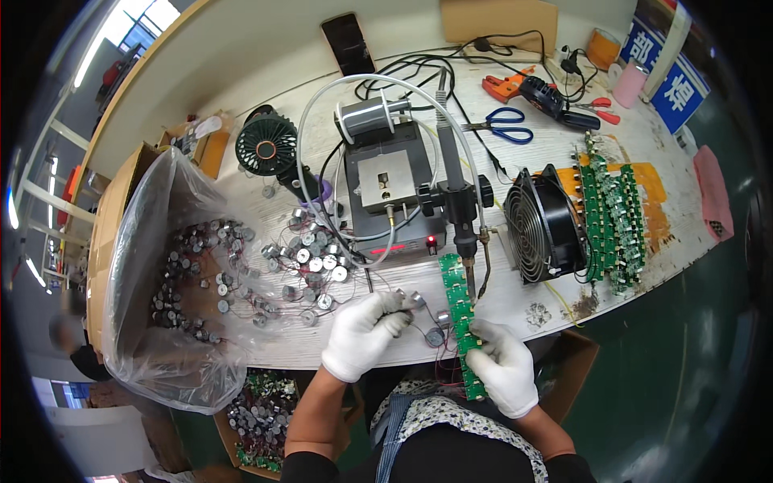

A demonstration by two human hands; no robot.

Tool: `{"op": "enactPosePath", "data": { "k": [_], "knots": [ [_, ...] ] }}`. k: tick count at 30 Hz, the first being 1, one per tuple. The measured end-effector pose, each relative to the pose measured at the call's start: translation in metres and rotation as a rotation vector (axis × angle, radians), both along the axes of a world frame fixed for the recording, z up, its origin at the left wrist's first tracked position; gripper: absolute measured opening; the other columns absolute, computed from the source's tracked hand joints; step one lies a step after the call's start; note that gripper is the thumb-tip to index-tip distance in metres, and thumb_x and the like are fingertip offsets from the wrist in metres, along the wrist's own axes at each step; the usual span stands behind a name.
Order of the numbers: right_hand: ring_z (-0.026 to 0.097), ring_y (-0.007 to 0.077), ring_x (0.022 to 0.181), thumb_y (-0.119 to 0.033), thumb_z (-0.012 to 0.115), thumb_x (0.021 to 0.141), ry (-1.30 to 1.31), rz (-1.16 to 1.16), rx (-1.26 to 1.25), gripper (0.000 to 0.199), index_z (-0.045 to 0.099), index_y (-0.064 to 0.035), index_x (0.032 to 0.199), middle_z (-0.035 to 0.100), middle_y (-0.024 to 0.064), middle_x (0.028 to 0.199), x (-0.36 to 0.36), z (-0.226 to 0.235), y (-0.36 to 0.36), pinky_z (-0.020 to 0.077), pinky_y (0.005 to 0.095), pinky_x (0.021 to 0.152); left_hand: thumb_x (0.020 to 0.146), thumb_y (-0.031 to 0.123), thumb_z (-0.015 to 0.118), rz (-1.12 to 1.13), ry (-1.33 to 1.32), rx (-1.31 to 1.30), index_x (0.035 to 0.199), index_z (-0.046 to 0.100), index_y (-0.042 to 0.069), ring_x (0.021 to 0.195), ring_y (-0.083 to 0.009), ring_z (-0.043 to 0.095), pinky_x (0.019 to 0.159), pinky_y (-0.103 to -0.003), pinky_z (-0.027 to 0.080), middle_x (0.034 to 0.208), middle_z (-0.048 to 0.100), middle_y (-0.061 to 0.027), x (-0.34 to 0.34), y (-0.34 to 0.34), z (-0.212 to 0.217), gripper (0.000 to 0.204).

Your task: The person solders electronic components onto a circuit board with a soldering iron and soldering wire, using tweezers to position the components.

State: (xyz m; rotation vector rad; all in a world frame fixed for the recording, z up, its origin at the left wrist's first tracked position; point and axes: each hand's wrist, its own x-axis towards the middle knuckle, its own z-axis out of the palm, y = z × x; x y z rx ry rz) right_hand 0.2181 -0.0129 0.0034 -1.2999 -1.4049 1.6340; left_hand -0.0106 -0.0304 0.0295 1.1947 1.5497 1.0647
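My right hand (503,366), in a white glove, grips the lower part of a long green circuit board strip (457,298). The strip slants from under the soldering iron (465,241) toward the table's front edge. My left hand (366,334), also gloved, is closed in a pinch beside the strip, with a small round silver motor (416,299) at its fingertips; whether it grips the body or the thin wires is hard to see. Another small motor (435,336) lies against the strip's left side, and wires hang below it. The iron's tip is close above the board.
A solder feeder (385,181) carries a solder spool (366,119). Loose motors (314,262) spill from a plastic-lined carton (121,241). A black fan (543,225) stands before stacked green boards (612,225). Farther back are a handheld fan (266,145), blue scissors (507,125), cables and a phone (349,44).
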Motion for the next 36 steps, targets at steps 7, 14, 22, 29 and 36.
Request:
{"op": "enactPosePath", "data": {
  "k": [7,14,22,29,36],
  "knots": [
    [0.06,0.0107,0.074,0.0,0.065,0.077,-0.019,-0.062,0.014,0.038,0.06,0.0063,0.114,0.06,0.0112,0.104,0.014,0.001,0.0,0.0496,0.0225,0.067,0.084,-0.006,0.061,0.103,0.006,0.091,0.093,0.063,-0.005,0.072,-0.0077,0.058,0.066,-0.022,0.048,0.085,0.066,-0.0054,-0.029,0.003,0.016,0.009],
    [0.059,0.01,0.072,0.004,0.064,0.074,-0.083,-0.134,0.074,0.04,0.059,0.0069,0.114,0.059,0.0114,0.102,0.021,0.005,0.004,0.0495,0.0222,0.064,0.084,-0.006,0.06,0.046,-0.042,0.04,0.102,0.063,-0.004,0.075,-0.0102,0.061,0.069,-0.023,0.05,0.092,0.067,-0.008,-0.034,0.002,0.021,0.018],
    [0.058,0.0092,0.071,0.003,0.064,0.075,-0.114,-0.123,0.13,0.033,0.063,0.0037,0.108,0.058,0.0097,0.101,0.019,0.004,0.002,0.0486,0.022,0.063,0.085,0.002,0.067,0.583,-0.042,0.562,0.107,0.061,0.0,0.075,-0.0103,0.061,0.063,-0.022,0.05,0.107,0.064,-0.0112,-0.023,-0.019,-0.004,0.023],
    [0.061,0.0208,0.079,0.002,0.065,0.073,-0.174,-0.046,0.426,0.02,0.068,-0.0001,0.093,0.061,0.0116,0.091,0.021,-0.003,0.005,0.0482,0.0289,0.072,0.076,-0.004,0.067,0.048,0.779,0.496,0.097,0.063,0.004,0.073,-0.0212,0.065,0.062,-0.029,0.053,0.094,0.066,-0.01,-0.014,0.004,0.004,0.023],
    [0.06,0.0244,0.081,0.0,0.066,0.073,-0.23,-0.005,0.482,0.018,0.068,0.0001,0.09,0.061,0.0124,0.089,0.016,0.008,0.005,0.048,0.0314,0.075,0.078,0.009,0.066,-0.072,0.964,0.292,0.106,0.063,0.008,0.068,-0.0235,0.063,0.057,-0.032,0.051,0.089,0.062,-0.0062,-0.005,0.01,-0.016,0.028]
  ]
}}
